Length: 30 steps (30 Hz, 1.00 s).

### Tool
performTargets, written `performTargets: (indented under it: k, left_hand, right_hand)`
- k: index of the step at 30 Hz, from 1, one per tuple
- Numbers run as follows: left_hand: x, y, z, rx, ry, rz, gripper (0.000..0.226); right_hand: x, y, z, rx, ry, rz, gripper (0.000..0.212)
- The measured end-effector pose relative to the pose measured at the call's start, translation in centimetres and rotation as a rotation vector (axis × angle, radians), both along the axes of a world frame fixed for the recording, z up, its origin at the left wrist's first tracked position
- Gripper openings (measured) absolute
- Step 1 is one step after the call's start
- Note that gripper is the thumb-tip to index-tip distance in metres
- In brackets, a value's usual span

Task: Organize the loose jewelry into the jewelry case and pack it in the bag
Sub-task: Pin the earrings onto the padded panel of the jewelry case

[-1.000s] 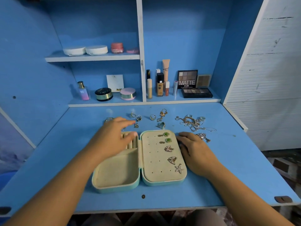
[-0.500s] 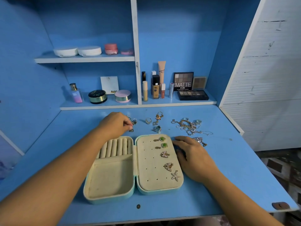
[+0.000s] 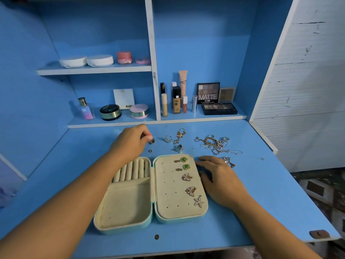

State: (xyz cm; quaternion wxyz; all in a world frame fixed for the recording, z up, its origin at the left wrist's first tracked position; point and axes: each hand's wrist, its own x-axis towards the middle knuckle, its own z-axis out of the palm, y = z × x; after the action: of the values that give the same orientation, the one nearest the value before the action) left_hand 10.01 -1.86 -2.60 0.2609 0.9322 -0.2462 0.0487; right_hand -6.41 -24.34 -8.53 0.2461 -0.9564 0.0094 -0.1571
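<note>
The open mint jewelry case (image 3: 128, 227) lies on the blue desk, with ring rolls and an empty tray in its left half. Its right panel (image 3: 168, 184) carries several earrings, two of them green (image 3: 183, 159). My left hand (image 3: 130, 142) reaches beyond the case, and its fingertips pinch a small ring (image 3: 152, 140) that still touches the desk. My right hand (image 3: 222, 181) rests flat on the desk against the case's right edge and holds nothing. Loose pieces lie behind the case: a silver ring (image 3: 168, 138), a gold pendant (image 3: 180, 135), a blue-stone ring (image 3: 179, 148) and a tangle of chains (image 3: 214, 144).
Cosmetics line the lower shelf (image 3: 156, 122) right behind the jewelry, among them bottles (image 3: 176, 100) and eyeshadow palettes (image 3: 219, 108). White compacts (image 3: 85, 61) sit on the upper shelf. A tiny stud (image 3: 150, 151) lies by my left hand. A white wall stands at the right.
My left hand has moved off the case's ring rolls and forward to the loose rings, where its fingers have closed around one. The right hand has stayed by the case.
</note>
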Motion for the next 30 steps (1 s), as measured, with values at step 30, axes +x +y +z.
performTargets:
  k: [30]
  left_hand:
    - [-13.8,0.0,-0.3,0.064,0.129,-0.4,0.013]
  right_hand:
    - [-3.8,0.6,0.4,0.246,-0.108,0.043,0.016]
